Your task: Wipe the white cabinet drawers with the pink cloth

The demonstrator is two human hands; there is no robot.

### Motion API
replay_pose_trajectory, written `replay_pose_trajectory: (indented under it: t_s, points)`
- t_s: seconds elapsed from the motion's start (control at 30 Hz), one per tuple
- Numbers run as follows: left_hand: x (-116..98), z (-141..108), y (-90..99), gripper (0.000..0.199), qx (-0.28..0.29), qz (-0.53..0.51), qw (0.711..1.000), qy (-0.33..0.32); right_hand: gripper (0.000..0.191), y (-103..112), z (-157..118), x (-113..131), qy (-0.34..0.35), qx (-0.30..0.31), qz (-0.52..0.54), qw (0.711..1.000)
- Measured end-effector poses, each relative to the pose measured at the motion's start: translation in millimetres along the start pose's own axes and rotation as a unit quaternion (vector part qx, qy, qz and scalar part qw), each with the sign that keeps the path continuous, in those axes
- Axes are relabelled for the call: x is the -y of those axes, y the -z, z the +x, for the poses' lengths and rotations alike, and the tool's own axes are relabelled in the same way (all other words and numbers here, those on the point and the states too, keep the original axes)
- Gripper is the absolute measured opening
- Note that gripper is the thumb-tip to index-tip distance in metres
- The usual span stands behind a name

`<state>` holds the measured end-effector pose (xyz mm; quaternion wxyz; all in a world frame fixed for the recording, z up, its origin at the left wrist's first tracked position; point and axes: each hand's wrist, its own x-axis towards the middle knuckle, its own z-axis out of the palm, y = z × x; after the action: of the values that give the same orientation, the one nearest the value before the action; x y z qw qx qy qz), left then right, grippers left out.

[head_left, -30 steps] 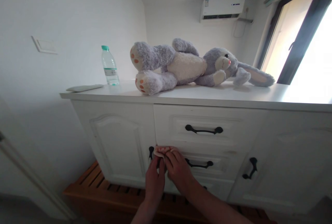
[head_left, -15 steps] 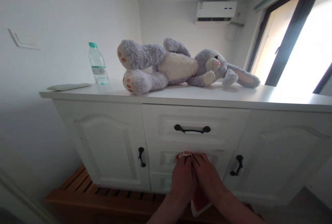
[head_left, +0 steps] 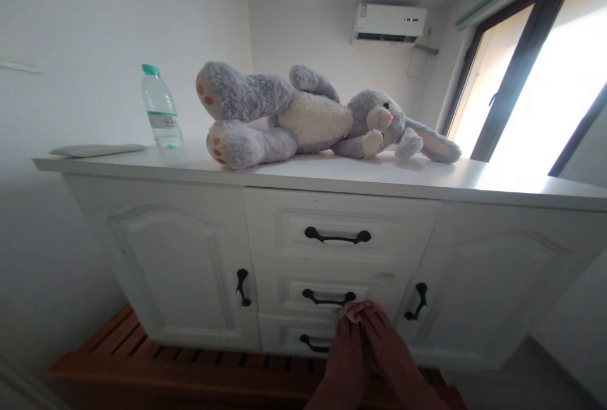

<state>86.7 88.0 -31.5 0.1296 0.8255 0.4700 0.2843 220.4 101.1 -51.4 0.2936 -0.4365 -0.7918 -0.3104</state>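
Observation:
My left hand point(head_left: 347, 347) and my right hand point(head_left: 380, 337) are side by side, both closed on one crumpled cloth point(head_left: 351, 313). They press it against the front of the white cabinet point(head_left: 284, 207), just below the right end of the black middle drawer handle point(head_left: 329, 298). Below and to the left is the bottom drawer handle point(head_left: 314, 343), its right end hidden behind my left hand. The top drawer handle point(head_left: 337, 235) is higher up. My hands and forearms cover most of the cloth.
A grey plush rabbit point(head_left: 315, 119) lies on the cabinet top, with a clear plastic bottle point(head_left: 162, 109) and a flat pale object point(head_left: 97, 150) to its left. Door handles point(head_left: 243, 288) flank the drawers. A slatted wooden bench point(head_left: 109, 353) stands below.
Both hands have moved down and slightly right with the cloth, uncovering the middle and bottom drawer handles. The camera view has shifted a little to the right.

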Motion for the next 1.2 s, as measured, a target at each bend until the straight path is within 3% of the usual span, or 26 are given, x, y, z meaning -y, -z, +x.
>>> replay_pose_trajectory:
  t_s: [0.17,0.37,0.53,0.7,0.87,1.07,1.2]
  points:
    - [47,-24,12.4,0.066,-0.011,0.011,0.999,0.046,0.047,-31,9,46,0.001,-0.018,0.008,1.0]
    - [116,-50,56.6,0.06,-0.071,0.022,0.992,0.098,0.048,-62,53,116,0.008,-0.009,0.068,0.998]
    - [138,-60,96.0,0.059,-0.123,0.029,0.986,0.107,0.052,-54,99,148,0.032,-0.006,0.082,0.996]
    - [122,-45,117.2,0.067,-0.139,0.043,0.985,0.093,0.051,-21,133,135,0.035,0.013,0.055,0.998]
    - [81,-19,118.8,0.075,-0.08,0.024,0.995,0.046,0.052,0,119,96,0.002,0.059,0.023,0.998]
    - [26,12,102.9,0.067,-0.039,0.036,0.997,-0.047,0.046,45,91,37,-0.031,0.08,-0.005,0.996]
    - [30,-5,81.3,0.067,-0.062,0.028,0.997,-0.03,0.057,55,83,32,-0.017,0.073,0.03,0.997]
